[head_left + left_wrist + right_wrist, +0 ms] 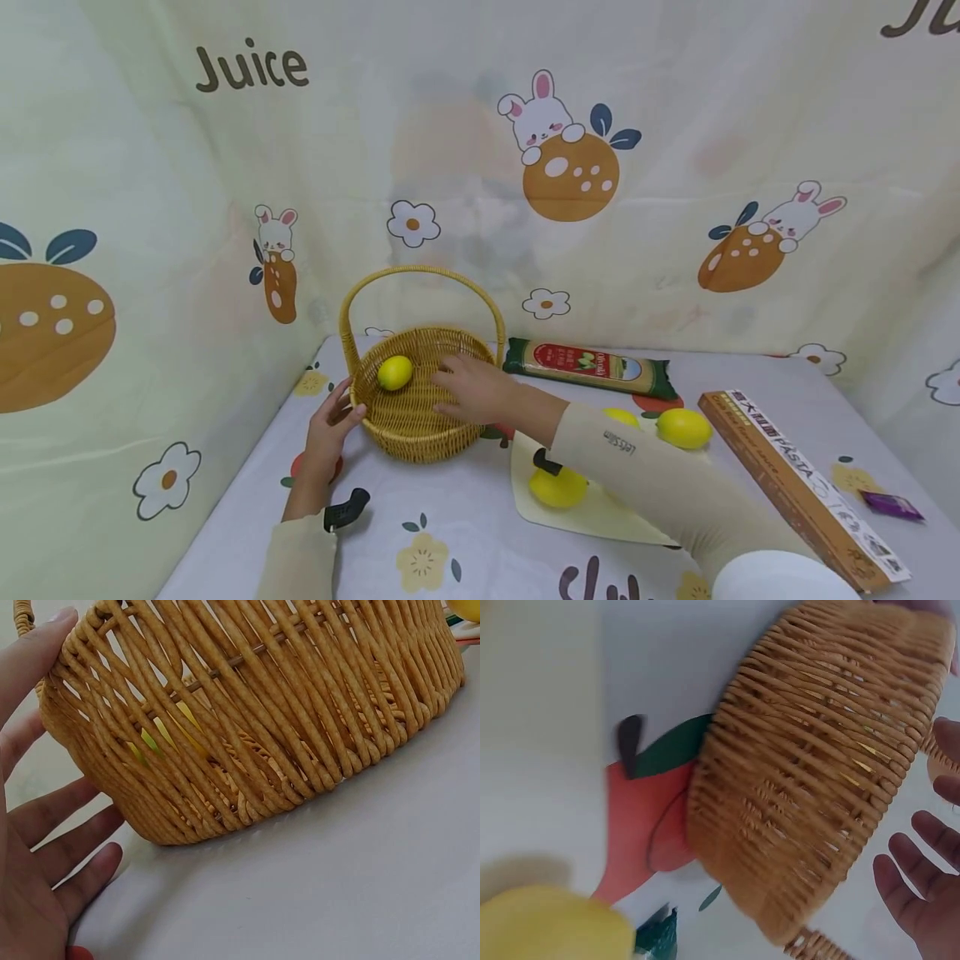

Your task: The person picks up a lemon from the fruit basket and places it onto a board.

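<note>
A wicker basket [420,446] with a tall arched handle stands at the back left of the table, one yellow lemon [395,372] lying inside on its left. My left hand [326,433] rests against the basket's left side, its thumb at the rim and its fingers spread along the outer wall; the left wrist view shows these fingers [75,817] fairly straight. Over the right part of the basket reaches my right hand [476,390], fingers apart and holding nothing. Through the weave in the left wrist view, a bit of the lemon [176,735] shows.
Right of the basket, more lemons [558,487] lie on and around a pale yellow mat [600,521], partly hidden by my right sleeve. Behind them lies a green-ended pasta bag [592,367]. A long pasta box [802,492] and a small purple packet [892,505] are farther right.
</note>
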Demonstrator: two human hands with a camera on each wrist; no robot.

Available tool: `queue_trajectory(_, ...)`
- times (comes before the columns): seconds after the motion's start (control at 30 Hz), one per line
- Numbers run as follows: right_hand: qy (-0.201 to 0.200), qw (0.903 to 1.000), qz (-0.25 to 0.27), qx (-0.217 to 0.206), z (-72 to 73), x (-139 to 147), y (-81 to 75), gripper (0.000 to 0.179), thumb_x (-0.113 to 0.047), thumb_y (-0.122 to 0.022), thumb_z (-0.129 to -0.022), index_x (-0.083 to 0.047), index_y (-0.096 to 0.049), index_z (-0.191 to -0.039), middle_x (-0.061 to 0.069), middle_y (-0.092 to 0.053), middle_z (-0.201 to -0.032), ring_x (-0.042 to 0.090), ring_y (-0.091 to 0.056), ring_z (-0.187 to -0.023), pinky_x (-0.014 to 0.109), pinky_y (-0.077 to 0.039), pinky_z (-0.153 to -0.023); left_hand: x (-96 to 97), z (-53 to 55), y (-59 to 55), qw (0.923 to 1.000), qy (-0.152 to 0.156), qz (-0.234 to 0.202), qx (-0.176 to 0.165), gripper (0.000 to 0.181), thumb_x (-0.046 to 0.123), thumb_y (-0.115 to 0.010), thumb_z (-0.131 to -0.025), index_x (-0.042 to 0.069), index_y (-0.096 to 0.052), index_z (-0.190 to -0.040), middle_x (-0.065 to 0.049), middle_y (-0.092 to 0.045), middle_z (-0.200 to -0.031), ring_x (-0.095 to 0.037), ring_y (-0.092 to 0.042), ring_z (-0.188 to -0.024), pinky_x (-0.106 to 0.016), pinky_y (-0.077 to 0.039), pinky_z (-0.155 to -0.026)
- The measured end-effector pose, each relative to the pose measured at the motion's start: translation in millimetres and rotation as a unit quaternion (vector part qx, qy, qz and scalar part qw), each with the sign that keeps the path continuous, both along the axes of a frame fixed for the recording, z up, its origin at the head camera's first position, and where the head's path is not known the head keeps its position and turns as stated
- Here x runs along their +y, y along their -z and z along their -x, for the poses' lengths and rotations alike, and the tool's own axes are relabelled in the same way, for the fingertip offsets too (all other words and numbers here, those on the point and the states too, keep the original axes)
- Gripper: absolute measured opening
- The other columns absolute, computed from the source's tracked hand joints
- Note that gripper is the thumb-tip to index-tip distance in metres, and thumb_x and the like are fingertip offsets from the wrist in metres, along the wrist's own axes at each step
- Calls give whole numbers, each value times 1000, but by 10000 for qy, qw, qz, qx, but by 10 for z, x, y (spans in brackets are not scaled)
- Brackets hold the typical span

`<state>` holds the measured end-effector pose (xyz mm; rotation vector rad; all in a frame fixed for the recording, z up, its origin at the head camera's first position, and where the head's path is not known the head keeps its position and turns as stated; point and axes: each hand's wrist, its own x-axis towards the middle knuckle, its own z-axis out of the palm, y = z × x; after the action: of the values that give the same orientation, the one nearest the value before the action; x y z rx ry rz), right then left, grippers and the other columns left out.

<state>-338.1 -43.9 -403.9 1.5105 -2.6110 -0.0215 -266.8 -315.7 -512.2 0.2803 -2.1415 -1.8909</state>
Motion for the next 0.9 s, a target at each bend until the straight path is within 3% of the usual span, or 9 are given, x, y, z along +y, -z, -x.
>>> queue_trajectory(0.27,315,9985,50,-453,119,-332,40,54,-50,-52,-97,-19,-51,-142,5,-50,-125,18,-50,-109,33,-46,-91,22,-2,40,9999,66,-91,-15,64,30,-68,-92,31,-39,-150,-14,-40,-149,-31,-38,-135,-52,-28,-110)
queue_trajectory(0.43,633,9954,75,-713,108,-538,55,55,-46,-55,-97,-21,-46,-145,11,-42,-144,24,-43,-129,40,-40,-104,43,-8,48,10000,65,-38,-3,63,32,-68,-92,32,-41,-149,-12,-42,-148,-30,-40,-133,-53,-30,-109)
queue_trajectory(0.73,1061,9901,16,-918,231,-858,173,61,-43,-59,-96,-24,-39,-150,9,-38,-147,27,-39,-132,41,-36,-106,2,20,39,9999,49,128,83,63,33,-68,-92,32,-41,-149,-12,-44,-146,-30,-42,-132,-54,-30,-108)
queue_trajectory(0.9,1235,9832,96,-1339,269,-966,276,64,-40,-62,-95,-28,-35,-152,7,-30,-153,29,-32,-138,42,-35,-108,-23,2,30,9998,40,146,84,63,31,-68,-93,31,-40,-149,-13,-44,-146,-31,-42,-132,-53,-30,-108)
